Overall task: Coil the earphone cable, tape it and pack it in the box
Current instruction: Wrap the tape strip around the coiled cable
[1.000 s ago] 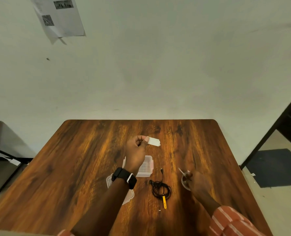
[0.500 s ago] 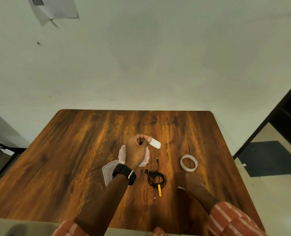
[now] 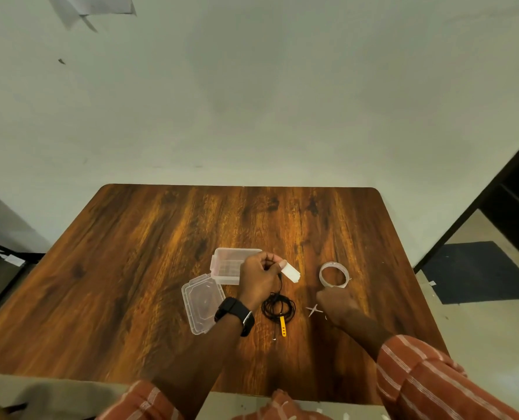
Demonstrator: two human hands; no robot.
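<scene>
The black earphone cable lies coiled on the wooden table, with a yellow strap at its near side. One cable end runs up toward my left hand. That hand hovers just above the coil and pinches a short white strip of tape between thumb and fingers. The clear plastic box stands open behind that hand, and its lid lies to the left. My right hand rests on the table right of the coil, fingers curled, nothing seen in it.
A tape roll lies just beyond my right hand. Small scissors lie on the table between the coil and my right hand. A wall stands behind the table, and the floor drops away at the right edge.
My right hand has put the scissors down and drawn back from the tape roll. My left hand has lowered the tape strip toward the coil. The view has tilted down.
</scene>
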